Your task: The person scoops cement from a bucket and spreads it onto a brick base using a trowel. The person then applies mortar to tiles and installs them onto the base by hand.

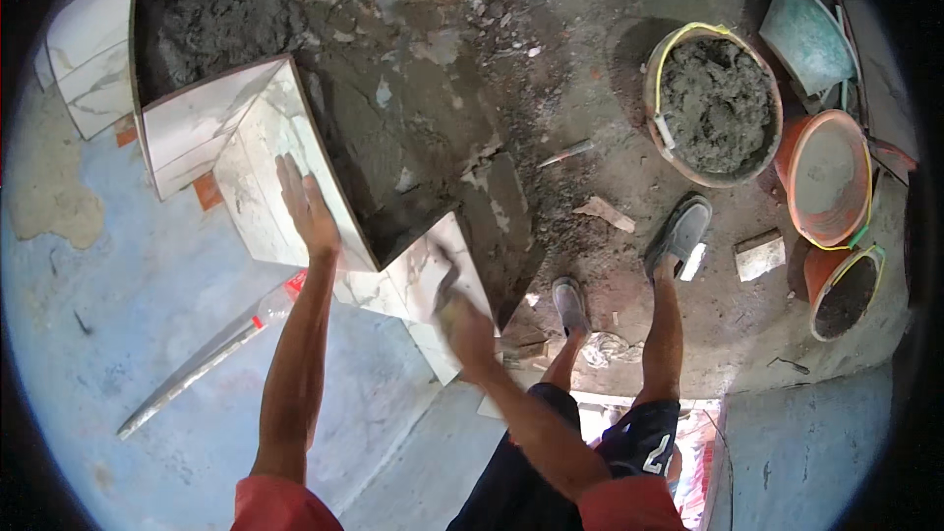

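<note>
My left hand (312, 214) lies flat with fingers stretched out on a white marbled tile (261, 143) that faces a stepped, box-like structure. To its right, my right hand (466, 336) grips the handle of a trowel (448, 273). The trowel is blurred by motion over the lower white tile (464, 246), and I cannot tell whether it touches. Behind the tile edges, wet grey mortar (226, 29) fills the far left part, and a rougher grey bed (408, 108) stretches toward the middle.
A bucket (653, 88) heaped with mortar stands at the far right. Beside it are a green basin (806, 34), an orange bucket (792, 152) and a smaller bucket (819, 270). A long metal bar (187, 379) and clear plastic bottle (278, 307) are at left. Debris surrounds my feet.
</note>
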The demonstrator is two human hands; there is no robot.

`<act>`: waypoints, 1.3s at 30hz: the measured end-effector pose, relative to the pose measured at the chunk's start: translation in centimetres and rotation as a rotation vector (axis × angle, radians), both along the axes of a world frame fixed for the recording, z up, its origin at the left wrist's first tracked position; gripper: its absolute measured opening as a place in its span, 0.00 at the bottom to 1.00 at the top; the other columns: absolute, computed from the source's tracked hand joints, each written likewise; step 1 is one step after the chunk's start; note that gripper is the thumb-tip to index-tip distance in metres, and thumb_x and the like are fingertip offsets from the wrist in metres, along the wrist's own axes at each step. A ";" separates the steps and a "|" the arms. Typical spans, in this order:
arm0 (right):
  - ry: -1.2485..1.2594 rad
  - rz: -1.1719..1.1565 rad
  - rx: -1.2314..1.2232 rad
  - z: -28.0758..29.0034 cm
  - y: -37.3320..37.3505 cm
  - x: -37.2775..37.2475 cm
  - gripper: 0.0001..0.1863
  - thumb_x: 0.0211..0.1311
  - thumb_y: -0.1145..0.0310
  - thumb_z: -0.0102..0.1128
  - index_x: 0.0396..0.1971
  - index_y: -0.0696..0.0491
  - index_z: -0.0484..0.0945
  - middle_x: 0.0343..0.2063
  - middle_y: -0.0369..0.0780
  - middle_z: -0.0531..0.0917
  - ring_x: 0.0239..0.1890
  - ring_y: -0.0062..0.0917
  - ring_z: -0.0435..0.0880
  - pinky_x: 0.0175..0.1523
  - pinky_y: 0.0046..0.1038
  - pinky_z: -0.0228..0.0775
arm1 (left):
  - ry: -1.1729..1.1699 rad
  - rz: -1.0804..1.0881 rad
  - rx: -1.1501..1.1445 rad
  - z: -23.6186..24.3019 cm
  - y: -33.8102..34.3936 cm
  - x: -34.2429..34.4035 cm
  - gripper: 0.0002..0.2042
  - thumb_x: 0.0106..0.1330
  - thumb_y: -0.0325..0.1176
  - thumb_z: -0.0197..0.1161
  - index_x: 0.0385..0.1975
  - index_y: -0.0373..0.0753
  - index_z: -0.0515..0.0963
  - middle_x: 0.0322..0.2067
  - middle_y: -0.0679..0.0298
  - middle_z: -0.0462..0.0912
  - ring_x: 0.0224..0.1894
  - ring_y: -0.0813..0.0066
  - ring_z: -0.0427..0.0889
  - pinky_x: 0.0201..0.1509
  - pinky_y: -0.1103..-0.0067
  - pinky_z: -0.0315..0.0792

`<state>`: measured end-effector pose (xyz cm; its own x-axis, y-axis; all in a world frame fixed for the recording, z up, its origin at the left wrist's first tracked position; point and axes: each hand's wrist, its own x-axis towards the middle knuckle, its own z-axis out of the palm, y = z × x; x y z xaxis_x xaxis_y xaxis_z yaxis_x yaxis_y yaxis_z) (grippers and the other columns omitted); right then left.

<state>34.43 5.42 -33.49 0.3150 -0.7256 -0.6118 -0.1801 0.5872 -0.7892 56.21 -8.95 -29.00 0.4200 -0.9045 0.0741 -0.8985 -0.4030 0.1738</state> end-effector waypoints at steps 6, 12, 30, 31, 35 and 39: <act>0.554 0.402 -0.308 -0.5 -3.9 -16.3 0.25 0.51 0.67 0.56 0.47 0.64 0.64 0.44 0.54 0.70 0.44 0.42 0.73 0.47 0.35 0.66 | 0.001 -0.224 -0.026 -1.6 1.9 3.5 0.26 0.69 0.42 0.35 0.62 0.33 0.47 0.63 0.53 0.48 0.66 0.62 0.45 0.67 0.72 0.38; 1.092 0.219 -0.053 -17.9 -18.4 -34.7 0.18 0.52 0.57 0.55 0.33 0.58 0.74 0.24 0.51 0.79 0.31 0.42 0.79 0.34 0.41 0.70 | 0.488 0.264 -0.037 -1.8 0.3 -1.2 0.29 0.69 0.47 0.36 0.62 0.33 0.48 0.62 0.50 0.50 0.64 0.63 0.51 0.65 0.75 0.47; 0.285 -0.523 -0.189 -11.1 -15.4 -32.9 0.09 0.59 0.70 0.49 0.37 0.56 0.69 0.20 0.32 0.70 0.21 0.12 0.67 0.24 0.16 0.58 | 0.074 -0.010 -0.006 -1.4 -0.2 -0.6 0.26 0.68 0.44 0.35 0.60 0.31 0.53 0.63 0.50 0.49 0.66 0.58 0.45 0.66 0.71 0.38; 0.264 -0.522 -0.189 -10.9 -15.2 -30.4 0.09 0.59 0.70 0.49 0.37 0.56 0.69 0.20 0.32 0.70 0.21 0.12 0.67 0.24 0.16 0.58 | 0.047 -0.014 -0.003 -0.5 -0.3 -0.5 0.26 0.68 0.44 0.35 0.60 0.31 0.53 0.63 0.50 0.49 0.66 0.57 0.45 0.66 0.70 0.39; 0.847 -0.722 -0.487 -10.1 -17.1 -18.9 0.12 0.55 0.74 0.51 0.40 0.59 0.69 0.24 0.39 0.74 0.23 0.22 0.72 0.27 0.23 0.65 | -0.043 0.002 0.006 0.6 -0.1 -0.5 0.26 0.68 0.44 0.36 0.60 0.32 0.54 0.62 0.48 0.51 0.65 0.55 0.46 0.66 0.68 0.40; 0.769 -0.513 -1.019 -20.0 -11.1 -6.2 0.09 0.52 0.68 0.53 0.30 0.58 0.72 0.24 0.46 0.76 0.27 0.36 0.75 0.35 0.31 0.68 | 0.035 -0.017 -0.018 -2.6 -1.5 -3.7 0.25 0.69 0.43 0.36 0.60 0.33 0.55 0.62 0.49 0.51 0.66 0.56 0.46 0.65 0.64 0.40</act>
